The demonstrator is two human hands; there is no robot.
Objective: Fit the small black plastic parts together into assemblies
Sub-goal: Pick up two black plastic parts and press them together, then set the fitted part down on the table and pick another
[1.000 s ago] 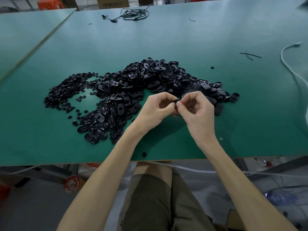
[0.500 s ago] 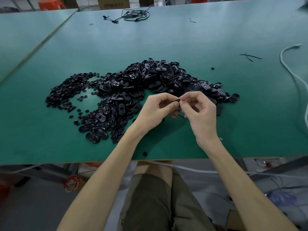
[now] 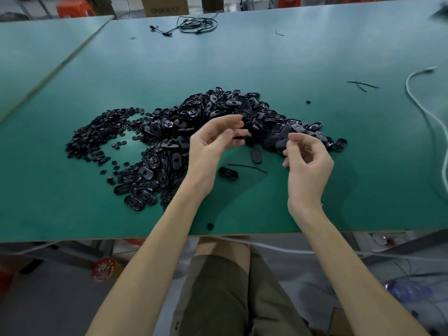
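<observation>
Though it is blurred, the left hand point(image 3: 211, 149) shows a spread grip beside the pile of black parts point(image 3: 169, 132) (likely reaching for one), while the right hand point(image 3: 309, 163) curls, contents unclear.

A tangled black cable point(image 3: 194, 25) was laid at the far edge of the green table point(image 3: 315, 57), a white cord point(image 3: 407, 83) along its right

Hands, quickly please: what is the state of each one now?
Left hand: blurred, fingers stretched out; whether it holds anything cannot be told.
Right hand: open, fingers loosely curled, nothing seen in it.
</observation>
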